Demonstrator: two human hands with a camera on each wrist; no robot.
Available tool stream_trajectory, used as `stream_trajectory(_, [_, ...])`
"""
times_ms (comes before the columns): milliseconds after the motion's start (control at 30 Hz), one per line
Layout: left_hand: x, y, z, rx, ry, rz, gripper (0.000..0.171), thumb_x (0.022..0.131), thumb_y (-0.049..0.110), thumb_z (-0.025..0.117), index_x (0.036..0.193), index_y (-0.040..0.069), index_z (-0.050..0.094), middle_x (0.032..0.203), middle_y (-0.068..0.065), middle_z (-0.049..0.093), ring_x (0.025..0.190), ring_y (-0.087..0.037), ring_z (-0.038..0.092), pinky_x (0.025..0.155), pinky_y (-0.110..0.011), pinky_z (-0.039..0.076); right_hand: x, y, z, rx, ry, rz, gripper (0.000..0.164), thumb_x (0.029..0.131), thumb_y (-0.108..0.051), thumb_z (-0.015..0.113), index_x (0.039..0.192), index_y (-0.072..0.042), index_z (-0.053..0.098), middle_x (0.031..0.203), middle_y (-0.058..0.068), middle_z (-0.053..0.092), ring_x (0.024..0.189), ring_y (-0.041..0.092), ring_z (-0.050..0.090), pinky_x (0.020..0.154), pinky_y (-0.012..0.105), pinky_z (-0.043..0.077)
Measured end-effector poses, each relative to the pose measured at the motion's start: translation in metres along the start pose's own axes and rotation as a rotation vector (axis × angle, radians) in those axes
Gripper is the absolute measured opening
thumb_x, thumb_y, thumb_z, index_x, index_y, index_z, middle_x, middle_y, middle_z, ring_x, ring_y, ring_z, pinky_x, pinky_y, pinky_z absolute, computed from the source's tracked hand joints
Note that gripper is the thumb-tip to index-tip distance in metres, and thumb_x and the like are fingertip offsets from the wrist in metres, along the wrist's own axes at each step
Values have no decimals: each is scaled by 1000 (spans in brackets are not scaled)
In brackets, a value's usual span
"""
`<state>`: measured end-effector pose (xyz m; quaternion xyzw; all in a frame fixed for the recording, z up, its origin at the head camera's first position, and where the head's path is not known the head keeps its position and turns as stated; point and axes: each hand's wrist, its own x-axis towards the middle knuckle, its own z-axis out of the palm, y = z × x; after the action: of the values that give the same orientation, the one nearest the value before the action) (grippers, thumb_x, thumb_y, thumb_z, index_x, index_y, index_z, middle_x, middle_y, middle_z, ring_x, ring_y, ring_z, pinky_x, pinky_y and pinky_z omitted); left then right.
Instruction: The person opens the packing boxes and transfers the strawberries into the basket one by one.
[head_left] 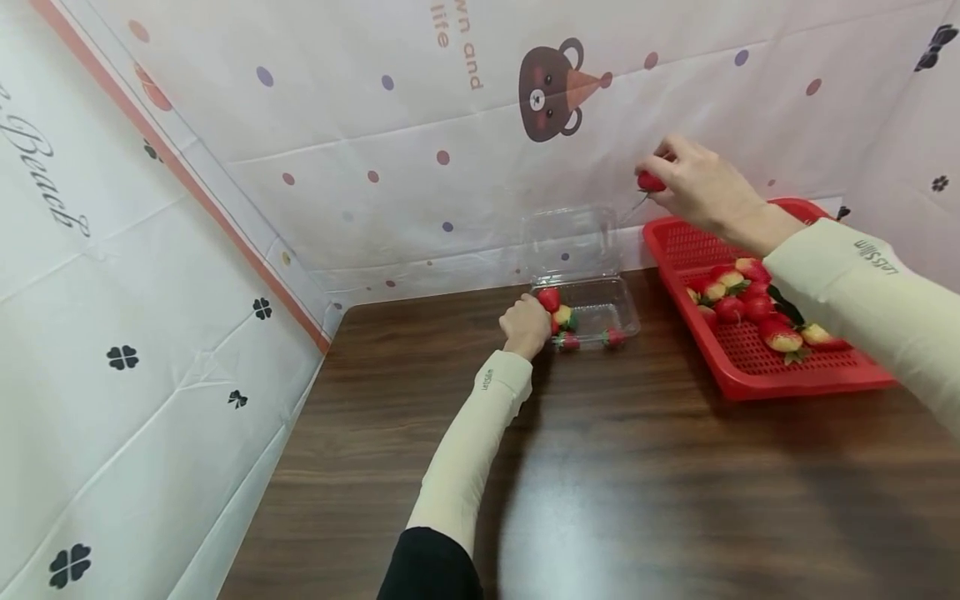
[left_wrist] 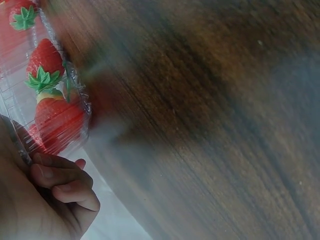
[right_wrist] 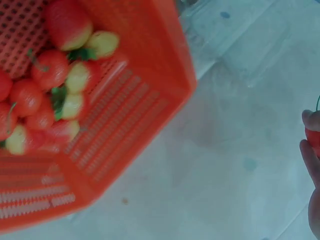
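My right hand (head_left: 701,187) is raised beside the red basket, above its left rim, and pinches a red cherry (head_left: 650,182) with a thin green stem hanging down. At the right edge of the right wrist view, thumb and finger close round that cherry (right_wrist: 313,139). A clear plastic clamshell box (head_left: 600,317) stands with its lid (head_left: 572,242) up against the wall. My left hand (head_left: 527,325) grips the box's left end with curled fingers. Several strawberries (left_wrist: 45,60) lie inside, mostly toward that end; one strawberry (head_left: 612,337) is near the front right corner.
The red plastic basket (head_left: 727,367) stands on the right of the brown wooden table (head_left: 375,433), holding several strawberries (head_left: 780,335) and cherries (head_left: 729,310). A printed white sheet (head_left: 375,217) covers the wall behind and the left side.
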<state>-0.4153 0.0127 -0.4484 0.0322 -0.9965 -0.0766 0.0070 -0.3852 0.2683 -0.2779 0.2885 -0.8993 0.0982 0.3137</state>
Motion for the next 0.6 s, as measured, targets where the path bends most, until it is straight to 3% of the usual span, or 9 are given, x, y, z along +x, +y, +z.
stream_trajectory(200, [1,4,-3,8,7,-13,33,102,34,50,122,9,62,111,-6,75,98,-23,74,80,-40,58,-12,21,-7,-46,-18,44,42,86,9,73,124,5,57,119,31,53,102,51,58,87,67,53])
stream_trajectory(467, [4,2,-3,35,-27,-25,38,103,38,51,127,10,59,113,-5,75,100,-23,74,80,-39,58,-32,55,-24,-82,-136,248,40,91,9,62,129,6,49,128,39,48,113,58,47,92,74,45])
stream_trajectory(600, [3,0,-3,37,-37,-27,40,103,39,51,129,9,59,113,-6,75,98,-23,74,79,-39,58,-47,73,-29,-154,-189,291,37,89,6,61,124,9,49,126,39,48,115,57,43,93,74,42])
